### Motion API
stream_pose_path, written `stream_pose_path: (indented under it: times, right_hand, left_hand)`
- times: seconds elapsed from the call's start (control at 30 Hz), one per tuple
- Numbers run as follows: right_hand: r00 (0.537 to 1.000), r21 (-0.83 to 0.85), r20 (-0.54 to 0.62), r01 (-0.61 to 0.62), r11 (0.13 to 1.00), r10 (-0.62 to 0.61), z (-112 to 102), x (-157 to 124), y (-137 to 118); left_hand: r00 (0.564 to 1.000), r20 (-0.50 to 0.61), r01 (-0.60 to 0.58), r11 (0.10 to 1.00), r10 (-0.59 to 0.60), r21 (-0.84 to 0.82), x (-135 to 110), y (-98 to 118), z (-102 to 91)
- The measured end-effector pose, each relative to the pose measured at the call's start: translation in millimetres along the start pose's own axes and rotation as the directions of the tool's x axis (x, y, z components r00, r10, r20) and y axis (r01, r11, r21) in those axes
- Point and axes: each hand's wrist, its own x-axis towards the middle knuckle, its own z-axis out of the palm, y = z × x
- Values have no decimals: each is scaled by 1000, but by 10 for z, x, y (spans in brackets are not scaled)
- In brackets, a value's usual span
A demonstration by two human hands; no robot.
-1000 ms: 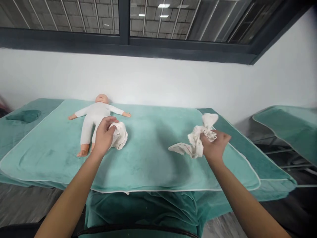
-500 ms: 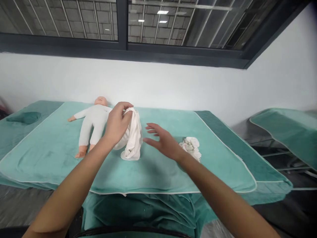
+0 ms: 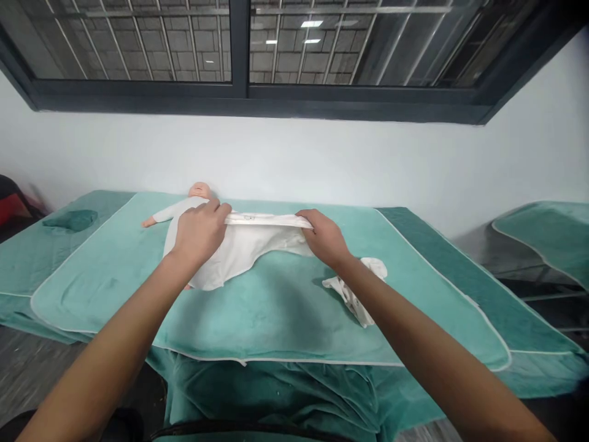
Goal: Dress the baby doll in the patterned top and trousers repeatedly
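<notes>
A white baby garment [image 3: 243, 245] is stretched sideways between my two hands, its upper edge pulled nearly straight and the rest hanging down. My left hand [image 3: 201, 230] is closed around one end of that edge. The other end is gripped by my right hand [image 3: 324, 236]. Behind my left hand lies a baby doll [image 3: 200, 189] on its back; the garment and hand hide most of its body. A crumpled white cloth [image 3: 354, 301] lies beneath my right forearm, partly covered by it.
The padded green bed [image 3: 285, 319] carries a pale-edged cover. A dark green hollow [image 3: 71, 220] is at its left end. Behind it stand a white wall [image 3: 322, 159] and a dark window frame [image 3: 240, 55]. Another green-covered bed [image 3: 547, 236] is at the right.
My right hand has taken hold of the garment, which was bunched in my left hand and is now spread wide. The crumpled cloth has a changed shape.
</notes>
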Motion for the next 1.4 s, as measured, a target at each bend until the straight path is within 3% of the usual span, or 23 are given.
stream_pose_path:
  times: [0.1, 0.2, 0.3, 0.37, 0.43, 0.53, 0.6, 0.67, 0.7, 0.73, 0.77, 0.83, 0.9, 1.07, 1.13, 1.23, 1.4]
  right_hand:
    - [995, 153, -10, -92, 984, 94, -54, 34, 170]
    - [975, 140, 8, -222, 965, 223, -173, 77, 306]
    - [964, -81, 73, -251, 965, 257, -343, 147, 373]
    - [944, -263, 182, -225, 938, 277, -423, 231, 398]
    - [888, -418, 330, -167, 893, 321, -416, 329, 416]
    - [803, -575, 418, -127, 808, 424, -171, 382, 411]
    - [829, -639, 347, -133, 758, 438, 146, 284, 369]
    - [926, -662, 283, -1, 749, 251, 536, 89, 308]
    - [941, -625, 319, 119, 771, 113, 738, -23, 279]
    - [926, -562, 377, 216, 798, 15, 931, -129, 259]
    - [909, -497, 416, 253, 830, -29, 1109, -221, 248]
    - [920, -453, 384, 112, 885, 80, 1393, -335, 262]
    - [922, -449, 331, -34, 893, 202, 1575, -356, 310]
    - [921, -465, 232, -179, 867, 314, 1746, -221, 468]
    - [916, -448, 199, -232, 864, 349, 1760, -154, 550]
    - [931, -406, 192, -211, 889, 309, 1753, -65, 695]
    - [912, -370, 261, -209, 905, 317, 1764, 0, 875]
  left_hand:
    - [986, -19, 152, 947, -165, -284, 26, -100, 159]
    - [953, 128, 300, 800, -274, -520, 27, -167, 229]
    - [918, 233, 397, 732, -322, -554, 37, -214, 204]
    - [910, 278, 411, 747, -307, -523, 86, -249, 213]
    - [907, 318, 403, 788, -277, -466, 173, -275, 309]
    - [882, 371, 409, 862, -290, -298, 275, -222, 656]
    - [865, 359, 427, 890, -350, -161, 240, -79, 977]
    - [902, 242, 383, 922, -358, -65, 104, 143, 1311]
    - [940, 204, 293, 954, -274, -66, 14, 266, 1470]
    - [965, 218, 174, 979, -148, -103, -78, 386, 1618]
    - [966, 248, 115, 984, -78, -137, -160, 493, 1755]
    - [953, 301, 75, 981, -17, -182, -264, 645, 1988]
    - [946, 321, 117, 977, -54, -181, -271, 696, 2164]
    - [938, 287, 243, 960, -195, -140, -62, 574, 2393]
    - [949, 256, 219, 968, -182, -125, 28, 520, 2437]
    - [966, 215, 167, 979, -140, -114, 139, 466, 2508]
    - [965, 229, 165, 973, -126, -161, 221, 408, 2706]
